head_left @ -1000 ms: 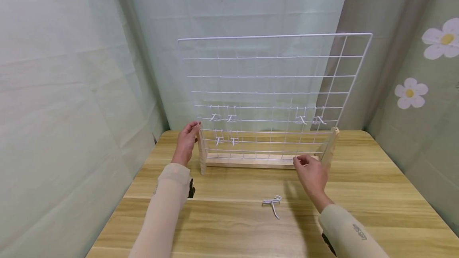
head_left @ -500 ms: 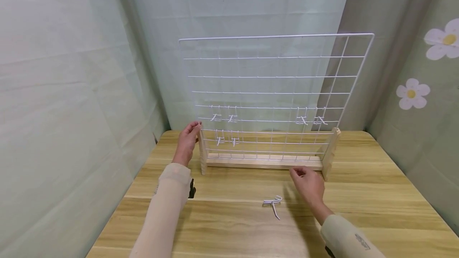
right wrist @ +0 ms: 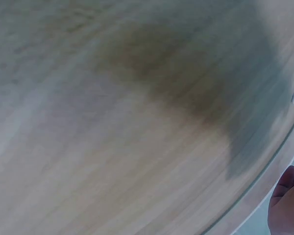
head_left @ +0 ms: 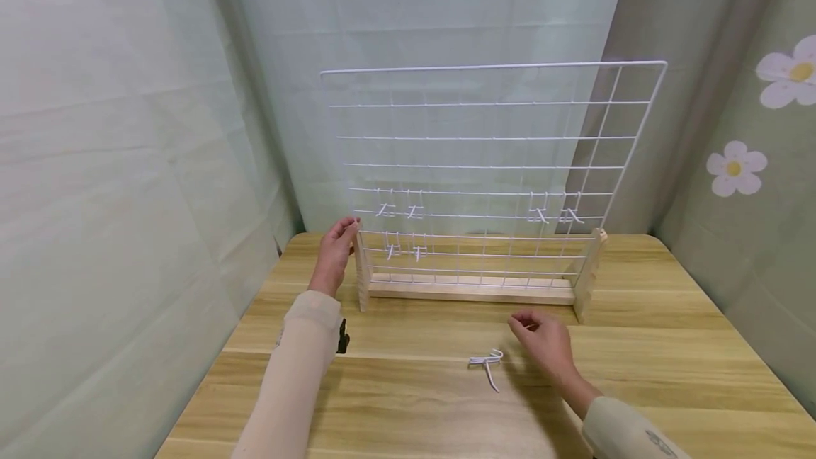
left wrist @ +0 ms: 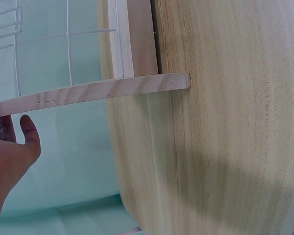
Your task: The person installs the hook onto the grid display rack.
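A white wire grid [head_left: 494, 66] stands upright in a wooden stand [head_left: 472, 292]. At its left end, my left hand [head_left: 333, 253] holds the top of the stand's left post [head_left: 362, 276]. In the left wrist view the thumb sits by the post's outer face, and some fingertips are hidden behind the wood. My right hand [head_left: 545, 342] hovers in front of the stand, fingers loosely curled around nothing. Just left of it, a loose white wire hook [head_left: 487, 360] lies on the table. Several similar hooks [head_left: 540, 210] hang on the grid, to the left and the right.
The wood-grain table [head_left: 395, 402] has rounded far corners. Pale green curtains [head_left: 127, 197] surround it on the left, back and right. The stand's right post [head_left: 589, 278] rises behind my right hand.
My right hand has come away from the grid's lower right part, moving toward me and slightly left, nearer the loose hook. My left hand stays at the left post.
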`<action>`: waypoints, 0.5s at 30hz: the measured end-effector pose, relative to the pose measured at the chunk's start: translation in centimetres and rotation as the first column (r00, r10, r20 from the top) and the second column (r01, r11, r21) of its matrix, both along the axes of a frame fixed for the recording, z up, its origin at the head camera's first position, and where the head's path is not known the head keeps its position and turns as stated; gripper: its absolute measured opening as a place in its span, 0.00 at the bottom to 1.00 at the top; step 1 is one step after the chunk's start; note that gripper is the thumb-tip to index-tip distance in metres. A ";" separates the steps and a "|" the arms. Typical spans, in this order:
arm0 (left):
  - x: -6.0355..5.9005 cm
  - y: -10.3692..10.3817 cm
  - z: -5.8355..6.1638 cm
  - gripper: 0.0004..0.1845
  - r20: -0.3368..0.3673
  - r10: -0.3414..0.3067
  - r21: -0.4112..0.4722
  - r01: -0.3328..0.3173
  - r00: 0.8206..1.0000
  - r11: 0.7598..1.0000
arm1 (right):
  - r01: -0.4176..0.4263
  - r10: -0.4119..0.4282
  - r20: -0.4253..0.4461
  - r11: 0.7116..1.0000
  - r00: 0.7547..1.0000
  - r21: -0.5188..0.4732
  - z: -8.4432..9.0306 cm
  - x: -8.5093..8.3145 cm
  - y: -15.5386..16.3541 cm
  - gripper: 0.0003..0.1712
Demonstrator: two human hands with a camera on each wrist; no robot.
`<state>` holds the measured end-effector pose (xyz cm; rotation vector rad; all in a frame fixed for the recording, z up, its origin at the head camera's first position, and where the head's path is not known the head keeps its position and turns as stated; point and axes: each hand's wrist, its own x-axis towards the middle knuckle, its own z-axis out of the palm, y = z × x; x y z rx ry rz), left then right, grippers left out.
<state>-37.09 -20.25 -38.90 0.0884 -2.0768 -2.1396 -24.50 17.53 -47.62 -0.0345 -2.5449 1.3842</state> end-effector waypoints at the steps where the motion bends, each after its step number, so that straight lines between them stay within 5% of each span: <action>1: 0.0 0.0 0.0 0.22 0.000 0.000 -0.001 0.000 1.000 1.000 | -0.007 0.007 0.007 1.000 1.000 -0.004 -0.1 0.1 0.0 0.07; 15: 0.1 0.0 0.1 0.21 0.013 0.007 -0.015 -0.007 1.000 1.000 | -0.085 0.086 0.106 0.996 0.991 -0.012 -1.7 1.9 -0.6 0.04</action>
